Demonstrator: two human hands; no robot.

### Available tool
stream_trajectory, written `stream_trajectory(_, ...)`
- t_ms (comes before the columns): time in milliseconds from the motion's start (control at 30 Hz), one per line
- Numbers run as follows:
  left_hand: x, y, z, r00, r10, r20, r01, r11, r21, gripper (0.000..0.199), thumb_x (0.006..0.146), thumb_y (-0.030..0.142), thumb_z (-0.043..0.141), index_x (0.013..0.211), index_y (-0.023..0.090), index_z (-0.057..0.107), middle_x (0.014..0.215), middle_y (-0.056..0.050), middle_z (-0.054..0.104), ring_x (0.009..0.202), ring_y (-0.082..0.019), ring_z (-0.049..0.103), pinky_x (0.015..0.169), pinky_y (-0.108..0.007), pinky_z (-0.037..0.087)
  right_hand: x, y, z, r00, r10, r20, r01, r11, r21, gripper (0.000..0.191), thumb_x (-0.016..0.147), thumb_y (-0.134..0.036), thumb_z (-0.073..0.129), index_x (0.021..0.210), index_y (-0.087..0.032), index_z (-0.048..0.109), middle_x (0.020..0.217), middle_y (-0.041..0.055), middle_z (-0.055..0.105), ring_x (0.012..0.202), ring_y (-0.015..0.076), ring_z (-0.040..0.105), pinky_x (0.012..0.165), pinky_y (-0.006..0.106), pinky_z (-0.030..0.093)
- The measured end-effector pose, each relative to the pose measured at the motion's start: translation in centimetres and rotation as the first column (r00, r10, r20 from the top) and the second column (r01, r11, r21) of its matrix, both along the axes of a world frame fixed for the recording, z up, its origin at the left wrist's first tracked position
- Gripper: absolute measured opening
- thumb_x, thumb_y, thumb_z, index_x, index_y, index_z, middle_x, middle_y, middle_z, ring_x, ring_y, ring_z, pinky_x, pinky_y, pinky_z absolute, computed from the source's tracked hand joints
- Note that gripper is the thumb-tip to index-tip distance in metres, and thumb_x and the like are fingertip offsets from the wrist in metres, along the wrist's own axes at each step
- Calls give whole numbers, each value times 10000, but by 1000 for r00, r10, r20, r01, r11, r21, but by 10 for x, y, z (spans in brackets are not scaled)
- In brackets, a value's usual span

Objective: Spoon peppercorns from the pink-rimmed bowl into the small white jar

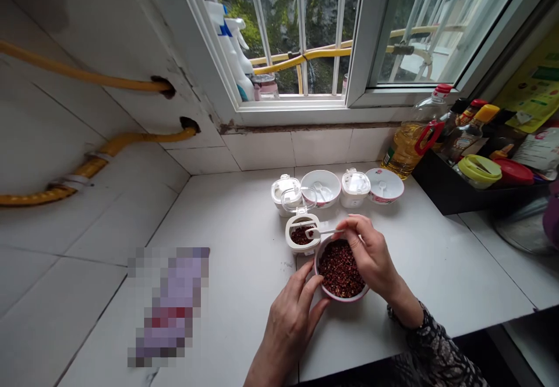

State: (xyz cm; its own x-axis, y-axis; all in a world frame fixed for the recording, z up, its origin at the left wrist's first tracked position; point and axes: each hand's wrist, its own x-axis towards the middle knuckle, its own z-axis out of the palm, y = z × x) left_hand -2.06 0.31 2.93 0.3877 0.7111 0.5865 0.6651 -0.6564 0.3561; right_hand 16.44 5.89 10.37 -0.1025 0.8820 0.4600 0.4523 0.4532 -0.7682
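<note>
With its fingers and thumb against the left rim, my left hand [294,308] steadies a bowl [343,299] full of dark red dried peppercorn-like pieces [340,267]. My right hand [369,253] reaches over the bowl and pinches the handle of a small white spoon [313,233]. The spoon's head is over the mouth of a small white seasoning jar [301,246], whose clear lid [301,199] is flipped up behind it. Similar dark red pieces lie inside that jar. Whether the spoon carries any is too small to tell.
Behind stand two lidded white jars [282,194] [354,186] and two bowls [321,186] [384,184], each holding a white spoon. An oil bottle [410,142] and a black condiment rack [454,183] are at the right. A blurred purple item [177,294] lies on the left counter.
</note>
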Motion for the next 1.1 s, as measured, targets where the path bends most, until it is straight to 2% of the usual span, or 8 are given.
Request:
stream_trajectory(67,0,0,0,1000,3,0,-3,1000,6,230,986,258,479,1190,168,534,1252,-164,607,1113,-235,647,861,-319,583,-6,0,-1,975,60,215,-100,979,180,194,910,-132,421,960,-220,586,840,37,693,849,200,621,990,444,401)
stream_trajectory(167,1,-1,-1,1000,10,4,-10,1000,9,236,982,250,486,1197,163,529,1249,-167,608,1115,-236,645,853,-318,585,-7,0,-1,914,104,391,-226,933,280,218,871,-99,431,989,-209,577,826,29,694,824,200,629,1034,469,362)
stream_trajectory(367,1,-1,0,1000,3,21,-3,1000,-3,240,967,228,493,1195,167,539,1259,-168,612,1123,-248,643,867,-342,586,15,-3,8,978,-22,207,-48,942,331,218,842,-69,433,891,-234,568,692,-21,632,651,173,586,958,461,404)
stream_trajectory(467,0,-1,1,1000,1,-1,-1,1000,-19,248,958,213,512,1201,173,533,1267,-163,610,1127,-245,642,869,-333,584,21,-2,5,964,16,267,-90,958,270,198,831,-80,435,839,-228,566,641,-34,608,597,162,547,934,445,405)
stream_trajectory(633,-1,-1,0,1000,-6,-5,6,1000,-25,249,964,219,512,1209,177,524,1272,-162,604,1132,-243,640,873,-329,580,13,1,-12,903,161,399,-211,974,83,188,826,-74,420,786,-214,540,662,-19,635,599,150,542,961,443,378)
stream_trajectory(733,-1,-1,0,1000,-7,-8,6,1000,-22,252,965,220,514,1212,177,520,1267,-161,604,1130,-242,641,873,-326,578,11,1,-18,914,211,346,-218,976,-18,201,831,-71,404,772,-214,532,671,-23,642,603,143,553,975,441,375)
stream_trajectory(967,1,0,3,1000,1,-1,-1,1000,-11,228,978,240,493,1190,167,532,1249,-162,608,1107,-235,649,859,-311,579,20,1,-15,986,116,119,-84,965,-248,225,838,-103,402,731,-232,551,542,-37,625,692,193,595,915,414,415)
stream_trajectory(1100,1,0,3,1000,-1,-6,1,1000,-9,222,981,238,488,1185,162,531,1244,-169,608,1109,-238,647,860,-324,580,22,2,-13,984,117,137,-82,967,-240,219,847,-110,398,741,-228,550,562,-45,621,650,178,586,960,439,388)
